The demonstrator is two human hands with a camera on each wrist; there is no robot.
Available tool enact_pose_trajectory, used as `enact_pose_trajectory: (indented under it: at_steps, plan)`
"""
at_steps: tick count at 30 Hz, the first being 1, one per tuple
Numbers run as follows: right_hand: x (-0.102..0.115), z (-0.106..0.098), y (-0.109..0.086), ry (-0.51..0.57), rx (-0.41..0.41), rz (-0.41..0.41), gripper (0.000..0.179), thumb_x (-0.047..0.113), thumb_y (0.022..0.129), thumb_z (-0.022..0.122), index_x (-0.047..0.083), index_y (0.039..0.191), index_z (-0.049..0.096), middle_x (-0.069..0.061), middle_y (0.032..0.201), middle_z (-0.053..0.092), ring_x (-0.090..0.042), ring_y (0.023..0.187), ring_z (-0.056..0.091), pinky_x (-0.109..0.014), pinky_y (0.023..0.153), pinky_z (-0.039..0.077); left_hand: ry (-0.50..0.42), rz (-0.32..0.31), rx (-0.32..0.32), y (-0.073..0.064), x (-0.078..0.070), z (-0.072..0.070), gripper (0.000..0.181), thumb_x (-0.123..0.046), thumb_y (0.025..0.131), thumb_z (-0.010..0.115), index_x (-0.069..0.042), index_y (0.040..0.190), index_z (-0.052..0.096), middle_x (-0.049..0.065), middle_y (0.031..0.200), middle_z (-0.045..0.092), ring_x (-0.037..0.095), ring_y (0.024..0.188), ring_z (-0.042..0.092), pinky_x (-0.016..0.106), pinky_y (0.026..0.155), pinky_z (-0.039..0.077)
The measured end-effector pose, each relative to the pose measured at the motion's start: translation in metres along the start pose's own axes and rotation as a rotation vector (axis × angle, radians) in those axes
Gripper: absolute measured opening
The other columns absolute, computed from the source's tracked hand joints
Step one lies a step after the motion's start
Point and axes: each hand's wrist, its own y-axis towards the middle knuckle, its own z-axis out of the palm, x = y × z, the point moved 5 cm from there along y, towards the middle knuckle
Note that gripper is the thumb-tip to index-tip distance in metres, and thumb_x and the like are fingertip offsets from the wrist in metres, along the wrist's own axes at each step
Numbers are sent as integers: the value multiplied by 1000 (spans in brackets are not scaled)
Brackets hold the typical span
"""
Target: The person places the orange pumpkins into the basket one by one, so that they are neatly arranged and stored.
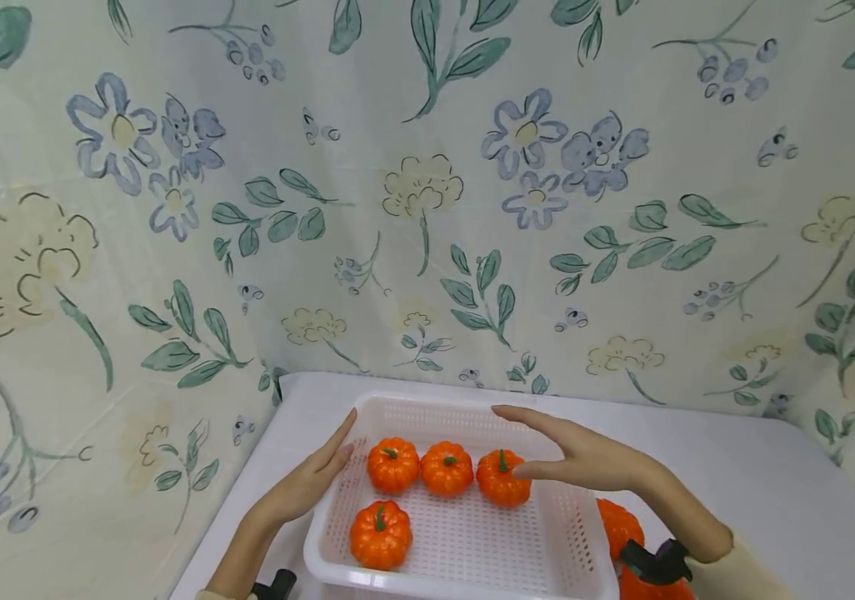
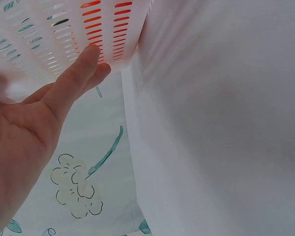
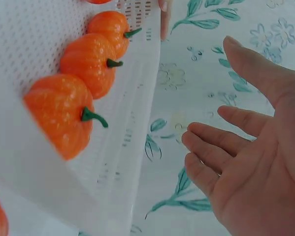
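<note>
A white perforated plastic basket (image 1: 465, 537) holds several small orange pumpkins with green stems. Three of them stand in a row along its back, the middle pumpkin (image 1: 446, 471) between two others; another pumpkin (image 1: 381, 537) sits at the front left. Extended fingers of my left hand (image 1: 300, 492) lie against the basket's left outer wall, and the left wrist view shows them touching the slotted side (image 2: 108, 29). Over the back right of the basket is my right hand (image 1: 596, 457), fingers spread and holding nothing. In the right wrist view that hand (image 3: 255, 162) is apart from the rim.
More orange pumpkins (image 1: 620, 527) lie outside the basket at its right, partly hidden by the right forearm. A white cloth covers the table (image 1: 742, 475). Floral fabric (image 1: 412, 250) hangs behind and at the sides.
</note>
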Motion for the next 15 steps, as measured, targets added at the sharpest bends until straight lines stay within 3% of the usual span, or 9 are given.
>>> enact_pose_trajectory:
  at_steps: [8,15]
  plan:
    - [-43,-26,-67,-24,-199,97,73,34,99,69,19,161,35,-22,166,35,-59,145,36,-82,93,46,-9,-34,-5,-3,3,1,60,-39,114,33,-28,168,8,5,175,9,34,160,15,60,127,21]
    - [-93,-22,-107,13,-183,202,72,34,100,68,12,160,36,-25,164,37,-62,144,34,-82,93,45,-6,-24,-14,-1,-1,2,60,-38,114,34,-29,168,9,6,175,11,36,159,20,60,125,25]
